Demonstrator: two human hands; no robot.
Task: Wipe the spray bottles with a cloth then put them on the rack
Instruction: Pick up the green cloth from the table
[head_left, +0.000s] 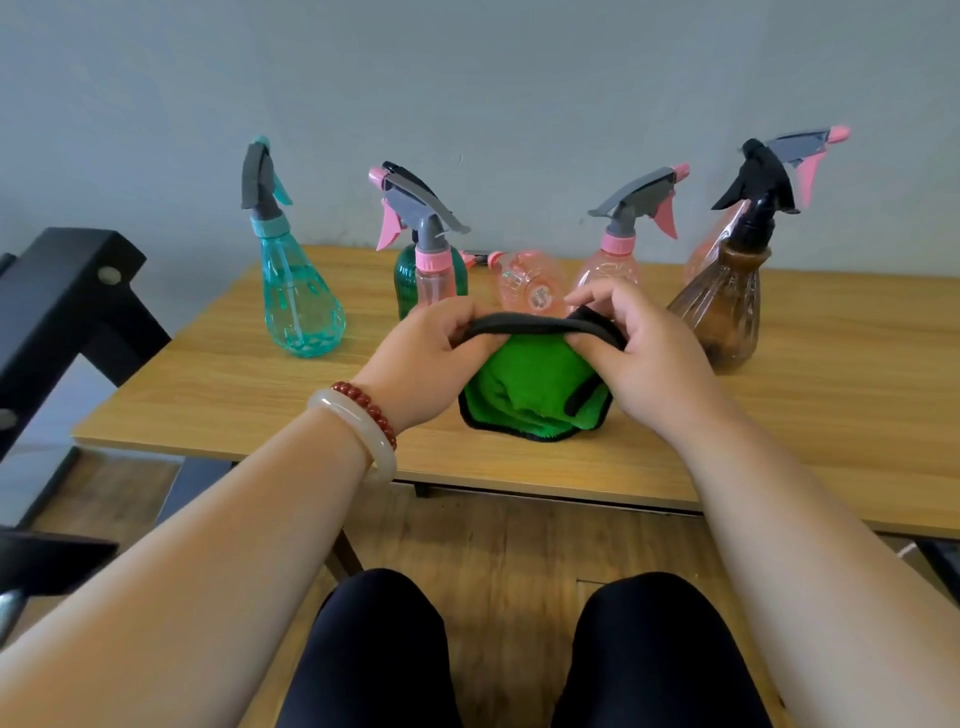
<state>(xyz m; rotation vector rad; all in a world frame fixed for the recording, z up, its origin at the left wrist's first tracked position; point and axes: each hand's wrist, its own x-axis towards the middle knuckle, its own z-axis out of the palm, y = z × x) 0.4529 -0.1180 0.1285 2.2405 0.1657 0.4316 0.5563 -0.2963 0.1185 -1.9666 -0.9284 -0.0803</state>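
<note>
Item: green cloth (524, 395), black-bound edge, folded and bunched, near the front middle of the wooden table (234, 395). Its lower part rests on the tabletop and its upper edge is lifted between two hands. Left hand (431, 358): fingers curled over the black hem, pinching it against the thumb. Right hand (644, 348): thumb and curled fingers pinching the same hem at its other end, forefinger raised a little. Left wrist carries a red bead bracelet (369, 405) and a pale bangle (358, 431). Spray bottles stand in a loose row behind the cloth, none touched. From the left these are the teal bottle (298, 301), upright and well apart from the rest, then the dark green bottle (405, 275), largely hidden by a slim pink bottle (435, 280) just in front of it. Next are the fallen pink bottle (530, 283), lying on its side, and the upright pink bottle (610, 265), partly behind the right hand. Last comes the brown bottle (727, 317) with a black trigger, and a rear pink bottle (704, 249) behind it. Black rack (62, 291) at far left, beside the table — no bottles seen on the visible part.
</note>
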